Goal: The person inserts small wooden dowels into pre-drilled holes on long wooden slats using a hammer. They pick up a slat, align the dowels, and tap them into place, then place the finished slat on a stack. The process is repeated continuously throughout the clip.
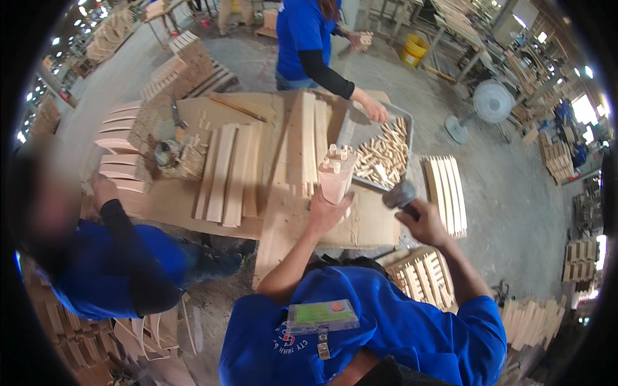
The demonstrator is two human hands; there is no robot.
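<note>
The left hand point(327, 211) wraps the block point(334, 185), which stands above its fingers, pegs point(336, 167) on top; it looks stiff, fairly light, best held low by its sides. The right hand point(425, 222) curls its fingers round the mallet point(398, 194).

At least four pegs point(337, 167) stand up from the held wood point(334, 187), near the dial's centre. There is one mallet point(399, 195) at three o'clock, one tray point(353, 132) at two with dowels point(380, 157) too many to count, one fan point(494, 101) at two farther out, one yellow bucket point(414, 50) at one, and two blue-shirted co-workers point(298, 40), at twelve and eight.
</note>
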